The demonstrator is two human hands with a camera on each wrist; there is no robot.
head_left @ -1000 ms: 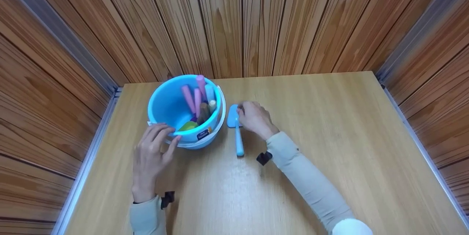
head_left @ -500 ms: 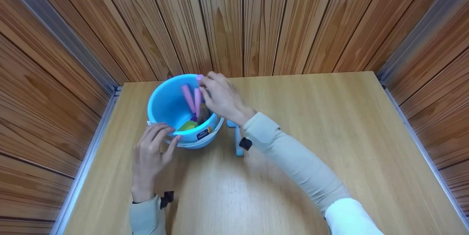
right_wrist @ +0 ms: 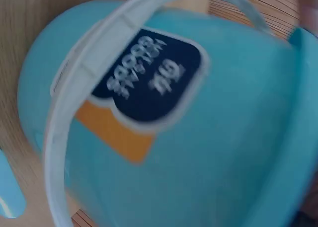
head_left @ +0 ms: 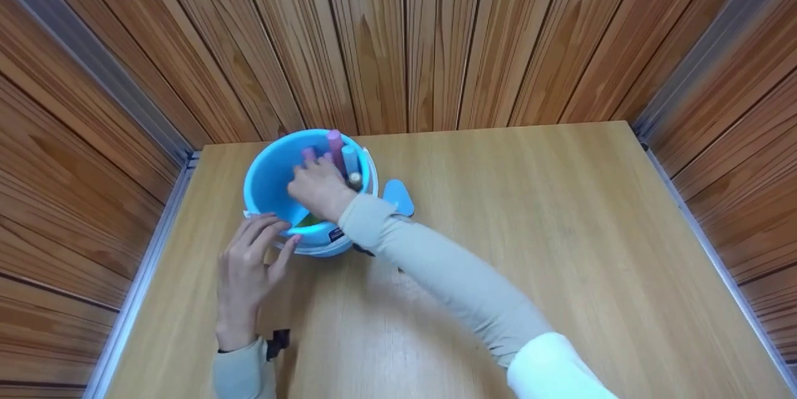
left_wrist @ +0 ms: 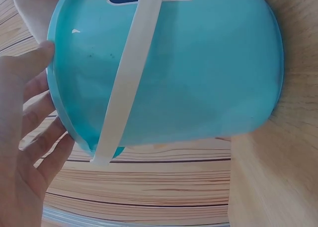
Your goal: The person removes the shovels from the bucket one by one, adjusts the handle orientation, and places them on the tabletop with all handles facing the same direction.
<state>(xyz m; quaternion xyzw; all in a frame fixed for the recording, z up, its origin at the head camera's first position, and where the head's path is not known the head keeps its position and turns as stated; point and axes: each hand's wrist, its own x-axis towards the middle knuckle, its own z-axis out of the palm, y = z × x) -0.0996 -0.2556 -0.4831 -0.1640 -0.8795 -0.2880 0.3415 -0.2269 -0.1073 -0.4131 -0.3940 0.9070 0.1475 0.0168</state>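
Note:
A light-blue plastic bucket stands at the back left of the table. Its white carrying handle hangs down along the outside. My left hand holds the near-left rim, thumb and fingertips spread along it. Inside the bucket is my right hand, bent over the purple handles; its fingertips are hidden, so I cannot tell whether it grips one. A light-blue handle leans beside them, and a bit of something green shows below. Right of the bucket lies a blue toy shovel, its handle covered by my forearm.
The wooden tabletop stretches to the right and front. Wood-plank panels rise behind and on both sides, with metal rails along the table's side edges. A dark label marks the bucket's outer wall.
My right hand has moved left, from the blue shovel on the table, over the bucket's right rim, and into the bucket. The left hand keeps its place at the rim.

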